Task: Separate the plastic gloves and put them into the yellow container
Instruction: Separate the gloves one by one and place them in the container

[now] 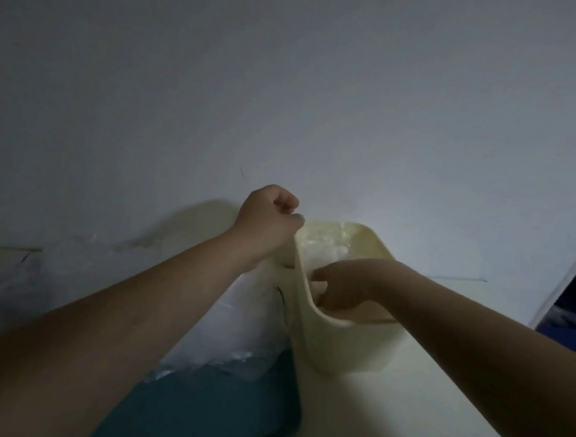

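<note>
Our left hand (pixel 268 217) is fisted above the yellow container's (pixel 340 346) left rim; we cannot tell if it pinches anything. Our right hand (pixel 340 283) curls inside the container, hold unclear. The container sits mouth up, long axis running away from us, with plastic gloves (pixel 325 249) inside.

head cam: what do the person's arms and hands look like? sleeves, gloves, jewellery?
The left forearm and right forearm are bare to the frame edge: no sleeves visible. The left hand and right hand wear no gloves; no watch, bracelet or ring shows, though dim light could hide small items.
</note>
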{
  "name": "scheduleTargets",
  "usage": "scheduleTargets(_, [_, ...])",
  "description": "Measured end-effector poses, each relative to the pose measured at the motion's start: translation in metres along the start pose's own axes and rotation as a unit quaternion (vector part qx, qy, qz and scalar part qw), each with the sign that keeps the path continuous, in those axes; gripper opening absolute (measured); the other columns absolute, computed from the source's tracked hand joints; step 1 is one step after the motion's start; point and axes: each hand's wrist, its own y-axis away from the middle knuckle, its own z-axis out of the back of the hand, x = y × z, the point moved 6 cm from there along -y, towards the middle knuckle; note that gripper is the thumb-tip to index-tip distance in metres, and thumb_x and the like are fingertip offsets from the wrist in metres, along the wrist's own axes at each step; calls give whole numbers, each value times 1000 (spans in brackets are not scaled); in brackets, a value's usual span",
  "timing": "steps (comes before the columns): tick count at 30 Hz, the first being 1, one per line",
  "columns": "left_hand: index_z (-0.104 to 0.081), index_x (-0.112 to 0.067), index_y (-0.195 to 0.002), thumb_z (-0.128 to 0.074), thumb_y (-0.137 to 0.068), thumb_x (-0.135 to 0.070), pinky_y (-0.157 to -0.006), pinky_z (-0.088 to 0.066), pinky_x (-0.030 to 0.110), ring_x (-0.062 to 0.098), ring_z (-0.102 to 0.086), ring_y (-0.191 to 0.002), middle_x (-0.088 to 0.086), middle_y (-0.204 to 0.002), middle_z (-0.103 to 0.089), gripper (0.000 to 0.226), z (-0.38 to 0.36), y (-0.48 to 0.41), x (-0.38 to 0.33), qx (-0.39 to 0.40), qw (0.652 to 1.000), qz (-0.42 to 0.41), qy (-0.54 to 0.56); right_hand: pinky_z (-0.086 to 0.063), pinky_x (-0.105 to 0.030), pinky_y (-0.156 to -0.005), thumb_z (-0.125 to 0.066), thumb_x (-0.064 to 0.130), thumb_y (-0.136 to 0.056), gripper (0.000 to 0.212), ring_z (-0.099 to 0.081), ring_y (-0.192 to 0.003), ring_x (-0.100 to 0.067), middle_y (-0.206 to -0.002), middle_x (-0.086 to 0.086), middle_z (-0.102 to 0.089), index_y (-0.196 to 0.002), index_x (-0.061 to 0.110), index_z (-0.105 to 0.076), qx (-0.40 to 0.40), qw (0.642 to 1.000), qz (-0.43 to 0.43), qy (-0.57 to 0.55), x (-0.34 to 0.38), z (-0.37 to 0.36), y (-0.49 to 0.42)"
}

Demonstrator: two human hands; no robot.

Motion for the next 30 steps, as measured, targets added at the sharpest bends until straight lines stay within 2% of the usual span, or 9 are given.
scheduleTargets(5, [-75, -28, -93, -77, -90, -25, -80, -58, 25, 5, -68, -88, -13, -96, -72, 4, 24, 51, 31, 192, 957, -50, -213, -37, -43, -113, -46, 34, -106, 51, -47, -140, -29, -157, -6, -47, -155, 23, -44, 44, 994, -11, 104, 5, -8, -5])
scheduleTargets(9, [-68, -33, -112, -70, -87, -48, -91, -53, 33, 13, -61, -105, -11, -116, -58, 30, 27, 84, 90, 259, 877, -47, -403, -49, -29, -94, -50, 23, -105, 37, -62, -118, -22, -138, -8, -62, -138, 10, -58, -66, 993, -22, 100, 19, 37, 16])
scheduleTargets(12, [-63, -31, -95, -63, -82, -52, -80, -54, 37, 25, -62, -94, -2, -99, -54, 25, 22, 96, 115, 255, 855, -26, -451, -52, -39, -104, -52, 14, -100, 42, -62, -123, -27, -141, -9, -60, -142, 12, -54, -156, 987, -29, 38, 43, 57, 39])
scheduleTargets(15, [-72, -33, -113, -59, -93, -47, -86, -55, 38, 22, -61, -96, -5, -105, -54, 27, 27, 95, 123, 204, 889, -22, -410, -53, -41, -103, -51, 9, -93, 47, -63, -119, -25, -136, -2, -62, -138, 19, -59, -259, 966, 12, -15, 81, 59, 57])
scheduleTargets(20, [-75, -35, -92, -65, -100, -30, -82, -47, 15, 3, -64, -93, -15, -102, -66, 14, 57, 98, 113, 147, 960, 15, -239, -46, -21, -104, -48, 3, -99, 52, -54, -135, -13, -149, 4, -57, -145, 25, -57, -271, 909, 170, -268, 118, 27, 52])
scheduleTargets(22, [-72, -37, -87, -67, -99, -25, -76, -46, 9, -2, -65, -86, -18, -93, -69, 18, 83, 97, 108, 82, 983, 33, -162, -45, -33, -114, -56, 18, -103, 40, -56, -133, -11, -144, 5, -62, -142, 23, -61, -271, 869, 199, -363, 117, 14, 40])
scheduleTargets(25, [-71, -19, -77, -66, -100, -18, -60, -51, 18, 14, -62, -69, -4, -75, -67, 24, 112, 92, 103, 4, 993, 119, -25, -47, -43, -113, -75, 54, -86, 64, -57, -131, -9, -143, 12, -61, -144, 31, -57, -276, 848, 207, -402, 113, 3, 27])
scheduleTargets(27, [-71, -10, -88, -62, -103, -17, -52, -53, 23, 24, -62, -71, 11, -88, -70, 19, 124, 93, 103, 1, 981, 190, 44, -45, -37, -112, -82, 57, -77, 82, -51, -132, -5, -149, 19, -53, -149, 39, -47, -273, 862, 210, -373, 117, 4, 24])
scheduleTargets(30, [-71, 0, -106, -58, -105, -16, -51, -46, 33, 33, -70, -80, 23, -102, -74, 21, 124, 92, 92, 76, 973, 155, 155, -49, -37, -107, -87, 53, -75, 82, -57, -127, -6, -145, 16, -58, -147, 39, -49, -266, 843, 242, -400, 126, 13, 27])
